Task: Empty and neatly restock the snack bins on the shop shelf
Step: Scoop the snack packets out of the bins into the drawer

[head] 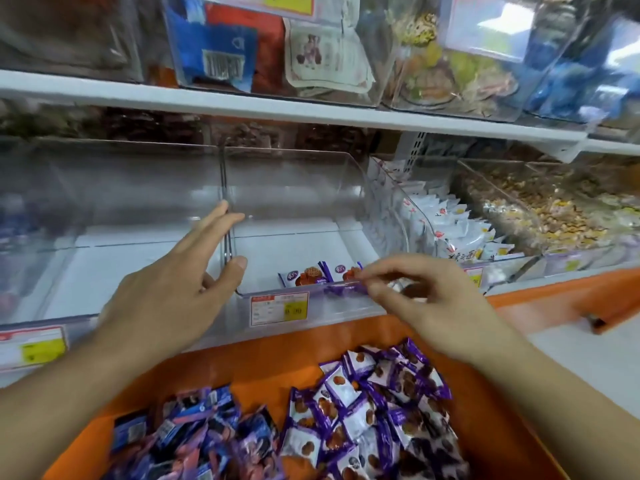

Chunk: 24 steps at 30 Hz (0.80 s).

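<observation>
Now restocking: left hand (173, 282) w/ straight fingers steadies the clear bin (298, 216) wall; right hand (415, 292) pinches a purple packet (346, 289) at the front lip. Set it flat beside the two packets (318, 273) just beyond the fingertips.

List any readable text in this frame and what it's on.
Nothing reads with certainty.
Price tag on the middle bin: yellow patch looks like "0.20", a guess; other lines blurred.
Left price tag: blurred.
Top yellow tag: cut off, unreadable.
Blue packet: barcode only, digits unreadable.
Purple wrappers: logo too small.
White packets: red print, illegible.
</observation>
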Motion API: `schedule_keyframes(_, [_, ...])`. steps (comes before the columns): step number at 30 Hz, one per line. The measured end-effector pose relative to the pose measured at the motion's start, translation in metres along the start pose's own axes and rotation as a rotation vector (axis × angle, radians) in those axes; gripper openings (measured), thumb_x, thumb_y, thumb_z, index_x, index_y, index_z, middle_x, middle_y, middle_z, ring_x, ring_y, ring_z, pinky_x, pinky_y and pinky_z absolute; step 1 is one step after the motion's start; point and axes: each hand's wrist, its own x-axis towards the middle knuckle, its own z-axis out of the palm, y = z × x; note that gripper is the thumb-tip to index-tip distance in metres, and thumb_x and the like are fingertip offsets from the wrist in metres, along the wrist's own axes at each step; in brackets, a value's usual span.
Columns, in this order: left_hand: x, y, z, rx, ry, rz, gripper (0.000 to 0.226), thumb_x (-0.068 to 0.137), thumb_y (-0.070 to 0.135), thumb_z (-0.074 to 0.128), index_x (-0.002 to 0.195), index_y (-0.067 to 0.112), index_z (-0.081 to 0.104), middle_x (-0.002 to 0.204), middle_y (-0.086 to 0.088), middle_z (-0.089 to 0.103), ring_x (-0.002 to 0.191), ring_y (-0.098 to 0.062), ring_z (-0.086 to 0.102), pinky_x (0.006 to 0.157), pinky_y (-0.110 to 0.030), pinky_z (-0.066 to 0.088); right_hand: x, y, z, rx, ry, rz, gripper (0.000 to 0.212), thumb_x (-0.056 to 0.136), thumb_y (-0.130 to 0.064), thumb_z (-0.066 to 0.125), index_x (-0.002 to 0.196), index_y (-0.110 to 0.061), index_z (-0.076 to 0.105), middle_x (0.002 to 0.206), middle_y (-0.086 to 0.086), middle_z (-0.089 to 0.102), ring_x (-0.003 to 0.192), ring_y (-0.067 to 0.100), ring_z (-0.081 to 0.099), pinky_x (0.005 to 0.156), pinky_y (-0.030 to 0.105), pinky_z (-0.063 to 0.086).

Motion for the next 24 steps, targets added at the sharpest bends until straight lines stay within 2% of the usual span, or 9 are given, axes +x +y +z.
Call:
schedule_keyframes(2, [0.000, 0.001, -0.001, -0.008, -0.002, -0.003, 0.061, 0.098, 0.071, 0.030, 0.154, 0.062, 0.009, 0.156, 0.050, -0.013, 0.088, 0.008, 0.063, 0.075, -0.043, 0.060, 0.033, -0.019, 0.000, 0.058, 0.030, -0.050, 0.021, 0.098, -0.010, 0.071, 0.107, -0.027, 0.079, 0.098, -0.009, 0.076, 0.094, 0.012, 0.072, 0.078, 0.028, 0.060])
schedule_keyframes(4, [-0.001, 0.002, -0.002, -0.015, 0.000, -0.009, 0.060, 0.098, 0.071, 0.029, 0.153, 0.063, 0.009, 0.155, 0.051, -0.013, 0.087, 0.011, 0.063, 0.075, -0.041, 0.059, 0.071, -0.019, 0.007, -0.006, -0.033, -0.036, 0.025, 0.095, -0.011, 0.075, 0.111, -0.029, 0.078, 0.103, -0.012, 0.075, 0.098, 0.007, 0.070, 0.086, 0.032, 0.060])
schedule_keyframes(6, [-0.001, 0.002, -0.003, -0.007, 0.007, -0.008, 0.060, 0.097, 0.072, 0.029, 0.153, 0.063, 0.009, 0.155, 0.052, -0.015, 0.083, 0.011, 0.063, 0.070, -0.035, 0.058, 0.105, -0.006, 0.018, -0.173, -0.194, 0.027, 0.037, 0.091, -0.017, 0.081, 0.122, -0.036, 0.073, 0.119, -0.017, 0.071, 0.107, 0.003, 0.065, 0.095, 0.033, 0.057])
schedule_keyframes(9, [-0.001, 0.001, -0.002, 0.004, 0.012, 0.003, 0.061, 0.098, 0.072, 0.028, 0.154, 0.062, 0.007, 0.155, 0.050, -0.019, 0.080, 0.011, 0.064, 0.061, -0.026, 0.056, 0.137, 0.012, 0.035, -0.414, -0.506, 0.162, 0.060, 0.087, -0.018, 0.084, 0.139, -0.038, 0.063, 0.143, -0.012, 0.061, 0.122, 0.011, 0.059, 0.095, 0.029, 0.047])
schedule_keyframes(11, [0.001, -0.001, -0.001, 0.005, 0.011, 0.009, 0.061, 0.098, 0.072, 0.027, 0.154, 0.062, 0.007, 0.156, 0.049, -0.019, 0.080, 0.012, 0.064, 0.060, -0.023, 0.053, 0.147, 0.020, 0.045, -0.455, -0.646, 0.231, 0.063, 0.087, -0.014, 0.084, 0.141, -0.037, 0.062, 0.141, -0.011, 0.061, 0.122, 0.014, 0.060, 0.095, 0.027, 0.045])
schedule_keyframes(12, [0.001, -0.002, -0.001, 0.007, 0.011, 0.011, 0.060, 0.097, 0.072, 0.027, 0.154, 0.062, 0.008, 0.156, 0.049, -0.018, 0.080, 0.011, 0.064, 0.060, -0.023, 0.053, 0.149, 0.024, 0.049, -0.445, -0.663, 0.238, 0.060, 0.087, -0.011, 0.084, 0.138, -0.036, 0.065, 0.132, -0.012, 0.065, 0.114, 0.013, 0.063, 0.093, 0.026, 0.047])
schedule_keyframes(16, [0.002, -0.006, 0.000, 0.005, 0.008, 0.010, 0.061, 0.098, 0.071, 0.028, 0.154, 0.059, 0.009, 0.158, 0.048, -0.016, 0.076, 0.008, 0.065, 0.068, -0.031, 0.057, 0.153, 0.037, 0.061, -0.426, -0.581, 0.226, 0.040, 0.084, -0.003, 0.083, 0.117, -0.026, 0.076, 0.094, -0.009, 0.071, 0.083, 0.014, 0.066, 0.078, 0.026, 0.056])
schedule_keyframes(20, [0.002, -0.008, 0.002, 0.020, 0.017, 0.018, 0.061, 0.099, 0.071, 0.028, 0.155, 0.058, 0.008, 0.157, 0.048, -0.018, 0.075, 0.008, 0.064, 0.071, -0.037, 0.059, 0.144, 0.040, 0.062, -0.336, -0.453, 0.190, 0.036, 0.074, -0.005, 0.092, 0.101, -0.023, 0.078, 0.094, 0.001, 0.075, 0.082, 0.023, 0.073, 0.085, 0.040, 0.063])
schedule_keyframes(24, [0.002, -0.010, 0.004, 0.037, 0.025, 0.017, 0.060, 0.100, 0.070, 0.028, 0.155, 0.058, 0.009, 0.157, 0.047, -0.019, 0.073, 0.007, 0.065, 0.066, -0.033, 0.058, 0.147, 0.015, 0.034, -0.220, -0.115, 0.133, 0.036, 0.072, -0.005, 0.093, 0.097, -0.024, 0.077, 0.090, -0.003, 0.076, 0.082, 0.015, 0.071, 0.082, 0.037, 0.061])
